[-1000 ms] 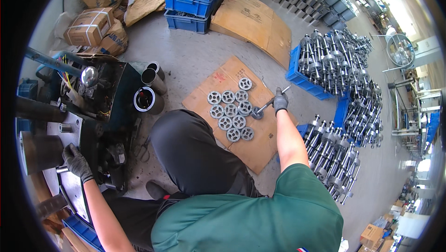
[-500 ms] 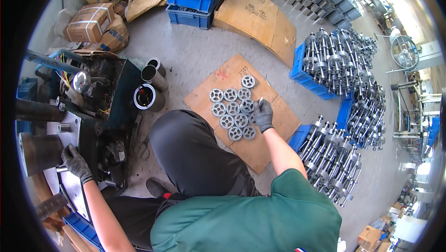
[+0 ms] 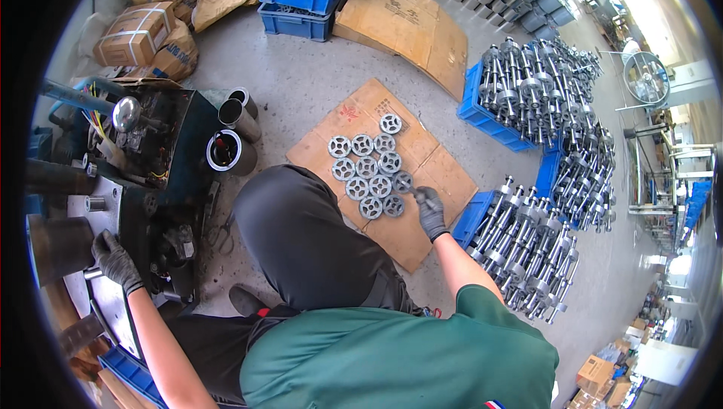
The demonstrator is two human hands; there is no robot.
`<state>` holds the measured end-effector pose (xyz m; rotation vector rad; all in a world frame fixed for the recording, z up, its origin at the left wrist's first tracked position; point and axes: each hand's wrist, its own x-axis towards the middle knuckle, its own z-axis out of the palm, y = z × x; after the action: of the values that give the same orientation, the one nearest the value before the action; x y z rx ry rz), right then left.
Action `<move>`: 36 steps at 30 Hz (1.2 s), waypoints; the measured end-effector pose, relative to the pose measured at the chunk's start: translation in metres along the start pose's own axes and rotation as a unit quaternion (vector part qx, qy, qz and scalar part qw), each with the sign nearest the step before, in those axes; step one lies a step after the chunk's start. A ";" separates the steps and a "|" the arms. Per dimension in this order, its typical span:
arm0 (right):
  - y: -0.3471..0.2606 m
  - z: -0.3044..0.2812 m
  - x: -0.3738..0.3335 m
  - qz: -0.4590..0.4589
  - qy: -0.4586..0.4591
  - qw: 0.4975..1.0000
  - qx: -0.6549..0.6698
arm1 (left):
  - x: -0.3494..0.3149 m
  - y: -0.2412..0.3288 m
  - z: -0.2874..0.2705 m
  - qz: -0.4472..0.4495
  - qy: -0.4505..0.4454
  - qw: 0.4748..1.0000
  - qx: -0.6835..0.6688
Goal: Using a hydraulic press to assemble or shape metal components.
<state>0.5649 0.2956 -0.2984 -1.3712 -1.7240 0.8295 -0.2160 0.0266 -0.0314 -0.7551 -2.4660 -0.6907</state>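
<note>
My right hand (image 3: 431, 213), in a dark glove, reaches over the cardboard sheet on the floor. Its fingers close on the edge of a round spoked metal disc (image 3: 402, 181), slightly blurred, at the right side of a cluster of similar discs (image 3: 366, 166). One disc (image 3: 390, 123) lies at the far end of the group. At the far left, my gloved left hand (image 3: 117, 260) rests on the metal plate (image 3: 105, 209) of a machine, fingers extended beside a thick dark cylinder (image 3: 60, 247). Nothing shows in that hand.
Blue crates (image 3: 493, 119) piled with metal shafts (image 3: 520, 251) stand to the right. Open-ended metal tubes (image 3: 239, 119) stand by the machine. Stacked blue bins (image 3: 297, 21) and a bent cardboard sheet (image 3: 407, 21) are farther back. Scissors (image 3: 221, 236) lie near my knee.
My right hand has drawn a little toward me, and the disc at its fingertips has come into fuller view. My left hand stays at the machine. The whole view has shifted slightly.
</note>
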 end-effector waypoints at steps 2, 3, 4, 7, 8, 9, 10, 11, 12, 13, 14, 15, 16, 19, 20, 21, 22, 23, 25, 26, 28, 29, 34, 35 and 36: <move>0.012 -0.009 -0.005 0.101 0.016 0.993 0.062 | -0.002 0.001 0.004 0.008 0.000 1.000 -0.022; 0.008 -0.005 -0.003 0.201 0.027 0.971 0.130 | -0.001 0.001 0.000 0.011 -0.003 1.000 0.002; 0.004 0.005 0.003 0.248 0.083 0.940 0.217 | -0.001 0.001 -0.002 0.014 -0.005 1.000 0.026; -0.012 0.037 0.009 0.168 0.052 0.979 0.108 | 0.003 -0.006 -0.019 -0.004 0.006 1.000 0.005; -0.020 0.047 0.004 0.146 0.028 0.987 0.060 | 0.005 -0.011 -0.029 0.011 0.024 1.000 0.015; -0.012 0.053 -0.002 0.138 0.018 0.988 0.068 | 0.005 -0.012 -0.034 0.004 0.035 0.999 0.023; 0.013 0.052 -0.008 0.150 0.034 0.974 0.167 | 0.003 -0.006 -0.028 0.013 0.021 1.000 0.020; 0.045 0.043 -0.009 0.157 0.050 0.952 0.259 | -0.001 0.006 -0.018 0.018 0.007 1.000 0.009; 0.093 0.002 -0.003 0.142 0.059 0.985 0.081 | -0.013 0.035 0.008 -0.008 -0.005 0.998 -0.059; 0.122 -0.037 0.021 0.123 0.077 0.985 -0.096 | -0.019 0.055 0.030 -0.029 0.006 0.995 -0.093; 0.100 0.015 0.020 0.168 0.046 0.970 -0.168 | -0.011 0.046 0.008 -0.011 0.005 0.998 -0.057; 0.069 0.055 0.016 0.202 0.013 0.948 -0.247 | -0.006 0.033 -0.016 -0.001 0.000 1.000 -0.022; 0.052 0.066 0.028 0.187 0.001 0.953 -0.238 | -0.006 0.035 -0.025 0.005 0.016 1.000 -0.025; 0.017 0.072 0.049 0.194 -0.104 0.911 -0.348 | -0.009 0.030 -0.025 -0.006 0.030 0.999 -0.036; 0.008 0.071 0.050 0.172 -0.110 0.921 -0.331 | -0.010 0.028 -0.027 -0.020 0.022 0.999 -0.042; 0.001 0.068 0.054 0.150 -0.114 0.930 -0.316 | -0.011 0.029 -0.028 -0.014 0.023 1.000 -0.015; -0.002 0.066 0.058 0.082 -0.091 0.940 -0.317 | -0.011 0.034 -0.024 -0.019 0.022 0.999 -0.024; -0.004 0.066 0.066 0.074 -0.089 0.941 -0.318 | -0.011 0.038 -0.022 -0.024 0.022 0.999 -0.033; -0.018 0.073 0.075 -0.078 -0.135 0.933 -0.323 | -0.009 0.046 -0.024 -0.019 0.022 0.999 -0.031; -0.026 0.082 0.079 0.099 -0.152 0.969 -0.169 | -0.008 0.046 -0.027 -0.011 0.018 0.999 -0.029; -0.021 0.077 0.085 0.041 -0.184 0.940 -0.284 | -0.004 0.043 -0.023 -0.071 -0.007 0.991 -0.115; -0.017 0.074 0.088 -0.009 -0.213 0.893 -0.395 | -0.001 0.041 -0.021 -0.125 -0.041 0.971 -0.197; -0.057 0.081 0.115 0.047 -0.349 0.786 -0.508 | -0.008 0.039 -0.039 -0.172 -0.009 0.887 -0.429; -0.079 0.083 0.127 0.036 -0.353 0.786 -0.506 | -0.017 0.051 -0.058 -0.168 -0.019 0.881 -0.442; -0.095 0.076 0.142 0.031 -0.422 0.750 -0.509 | -0.028 0.086 -0.082 -0.174 -0.025 0.875 -0.451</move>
<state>0.4357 0.4121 -0.2305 -1.8659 -3.1644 0.5336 -0.1197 0.0303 0.0431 -0.6097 -2.2607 -2.0511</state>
